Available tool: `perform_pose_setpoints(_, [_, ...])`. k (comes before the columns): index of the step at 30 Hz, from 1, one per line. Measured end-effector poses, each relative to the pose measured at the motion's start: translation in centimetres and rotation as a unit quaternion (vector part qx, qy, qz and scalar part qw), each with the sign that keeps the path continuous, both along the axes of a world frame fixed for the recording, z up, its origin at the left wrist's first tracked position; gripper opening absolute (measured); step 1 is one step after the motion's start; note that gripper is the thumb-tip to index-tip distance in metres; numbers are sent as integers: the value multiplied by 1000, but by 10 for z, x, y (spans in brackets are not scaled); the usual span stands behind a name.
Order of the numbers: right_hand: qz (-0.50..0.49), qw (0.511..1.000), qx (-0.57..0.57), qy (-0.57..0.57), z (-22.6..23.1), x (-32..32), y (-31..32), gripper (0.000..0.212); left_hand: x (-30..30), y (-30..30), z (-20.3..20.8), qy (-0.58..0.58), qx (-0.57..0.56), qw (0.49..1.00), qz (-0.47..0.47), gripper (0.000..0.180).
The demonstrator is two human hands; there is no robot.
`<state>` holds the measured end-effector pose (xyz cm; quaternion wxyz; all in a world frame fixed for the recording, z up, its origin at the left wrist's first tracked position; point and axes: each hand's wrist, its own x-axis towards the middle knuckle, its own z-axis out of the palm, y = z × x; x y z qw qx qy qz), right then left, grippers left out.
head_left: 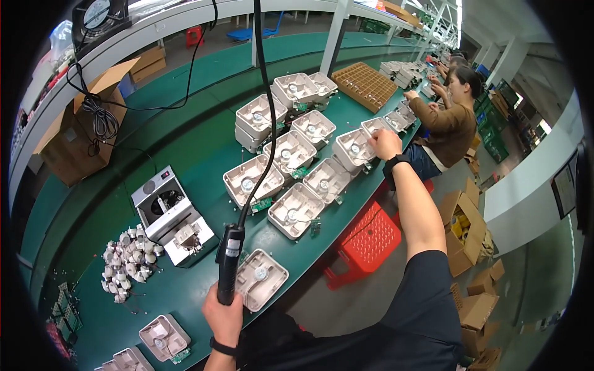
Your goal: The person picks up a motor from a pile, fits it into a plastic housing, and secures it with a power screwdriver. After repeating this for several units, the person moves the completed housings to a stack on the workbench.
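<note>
A black electric screwdriver (229, 263) stands upright in my left hand (224, 316), whose fingers wrap round its lower grip. Its bit is hidden from sight. Right beside it, a white plastic housing (265, 281) with a round metal part inside lies on the green bench. My right hand (387, 144) reaches far forward and closes on the rim of another white plastic housing (354, 151), at the right end of the stacks. Several similar housings (297, 207) with green circuit boards and wires stand between my two hands.
A metal machine (173, 213) stands left of the screwdriver, with a pile of small white parts (129, 263) beside it. The black cable (267, 105) hangs down across the view. A divided brown tray (365, 86) lies farther back. A red stool (365, 247) and a co-worker (448, 117) are to the right.
</note>
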<state>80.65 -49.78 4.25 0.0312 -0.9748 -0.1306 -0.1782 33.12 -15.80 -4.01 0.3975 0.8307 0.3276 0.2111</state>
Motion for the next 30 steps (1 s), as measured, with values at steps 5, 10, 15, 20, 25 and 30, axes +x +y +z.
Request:
perform_pose_setpoints(5, [-32,999,-2,-1,-22,26,-10,20,-25,4,1,5,-7,999,42,16])
perform_pose_setpoints(10, [-42,999,-2,6,-31,28,-7,20,-49,12,-9,7,5,998,55,13])
perform_pose_setpoints(15, [-35,999,8,3,-35,26,-1,24,-61,6,-4,10,-97,991,89,15])
perform_pose_setpoints(20, [32,979,125,-156,15,-36,27,23,-64,1,13,14,-177,978,114,21])
perform_pose_setpoints(25, [216,909,258,247,19,-258,140,24,-94,4,24,-51,-191,974,108,25])
perform_pose_setpoints(30, [315,875,113,349,-41,-367,192,33,-151,17,54,-90,-241,956,138,30])
